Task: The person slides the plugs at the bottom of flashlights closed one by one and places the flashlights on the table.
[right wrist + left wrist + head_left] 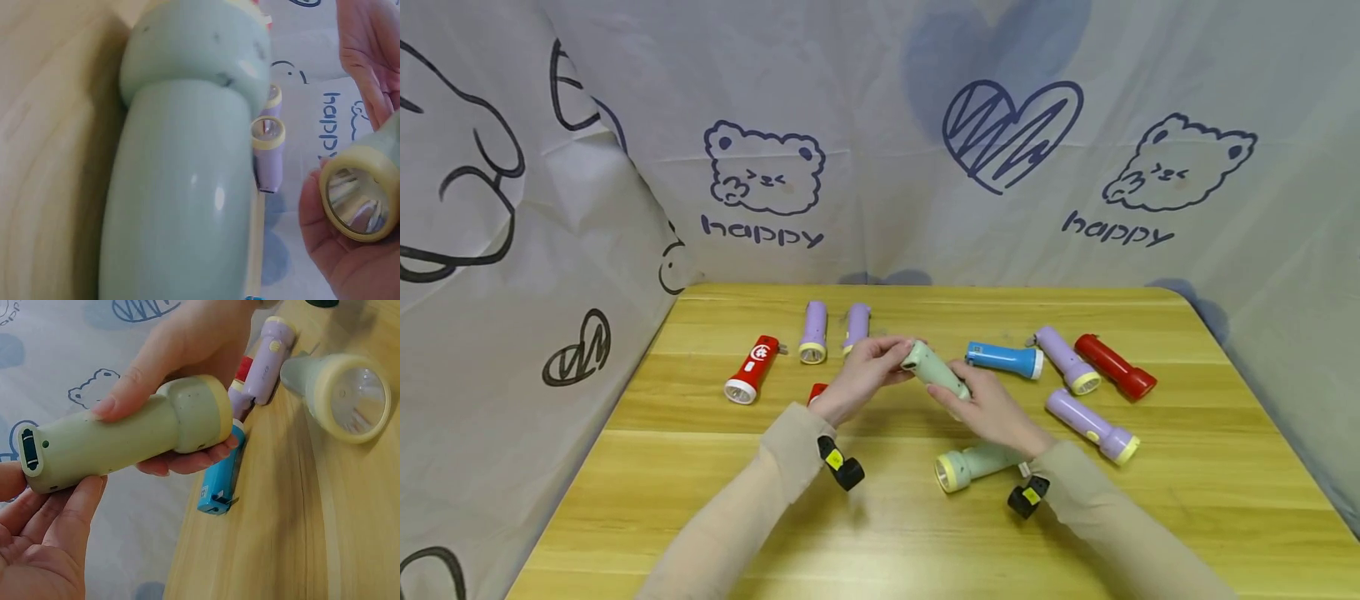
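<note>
Above the middle of the table, both hands hold a pale green flashlight [934, 368] with a cream-rimmed head. My right hand [992, 408] grips it round the head end, thumb on top, as the left wrist view shows. At the tail, my left hand [53, 544] holds the end between thumb and fingertips. That tail end bears a dark slot [29, 450] with metal parts in it. Another green flashlight [985, 462] lies on the table below the right hand, lens to the left; it fills much of the right wrist view. The lens of the held one [357, 203] shows there too.
Left of the hands lie a red flashlight [754, 368], two purple ones [813, 329] and a partly hidden red thing [817, 390]. On the right are a blue flashlight [1003, 358], two purple ones [1090, 423] and a dark red one [1116, 367]. Printed cloth [880, 192] hangs behind.
</note>
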